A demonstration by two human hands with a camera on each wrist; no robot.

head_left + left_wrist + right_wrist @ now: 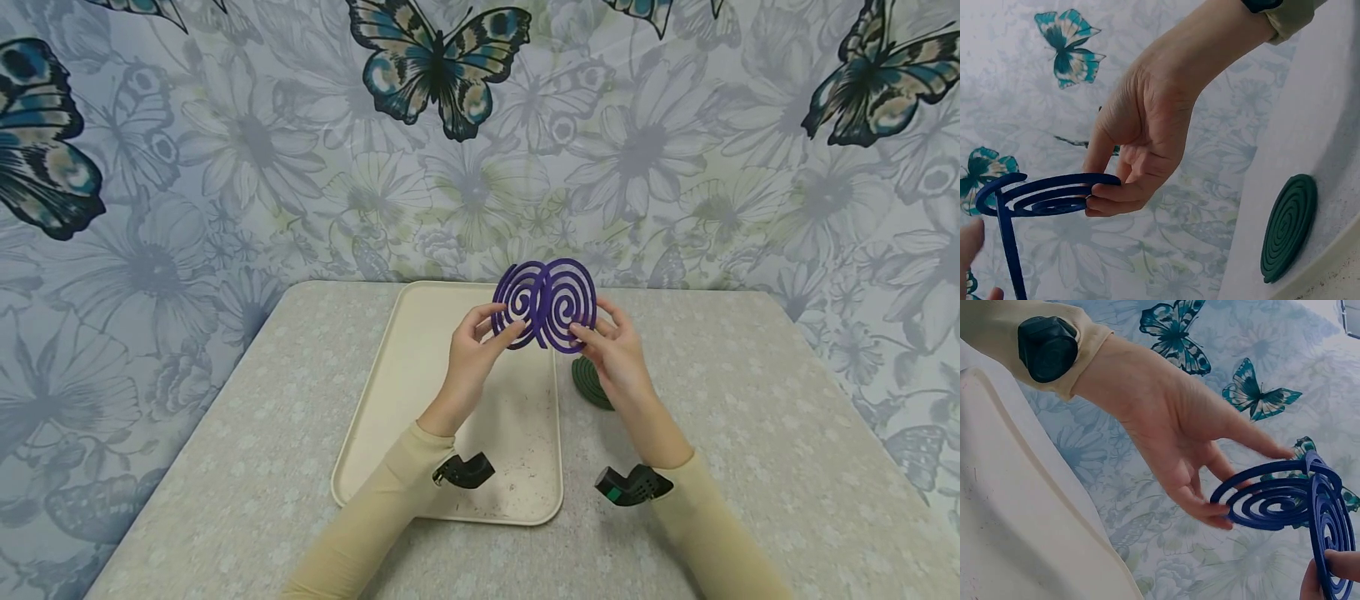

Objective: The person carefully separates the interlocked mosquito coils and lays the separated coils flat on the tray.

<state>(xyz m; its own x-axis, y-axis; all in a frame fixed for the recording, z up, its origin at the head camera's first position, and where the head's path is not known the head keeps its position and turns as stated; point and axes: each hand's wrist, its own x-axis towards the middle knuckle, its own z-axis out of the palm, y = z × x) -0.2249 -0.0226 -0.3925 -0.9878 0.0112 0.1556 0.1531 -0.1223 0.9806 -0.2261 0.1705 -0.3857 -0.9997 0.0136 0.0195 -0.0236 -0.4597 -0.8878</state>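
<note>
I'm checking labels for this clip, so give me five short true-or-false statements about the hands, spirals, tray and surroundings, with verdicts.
1. The left hand and the right hand hold purple spirals. True.
2. Small dark specks lie on the cream tray. True.
3. The green coil lies on the tray. False: it lies on the table, beside the tray.
4. The purple spirals lie flat on the table. False: they are held up in the air.
5. The background shows large butterflies and pale flowers. True.
</note>
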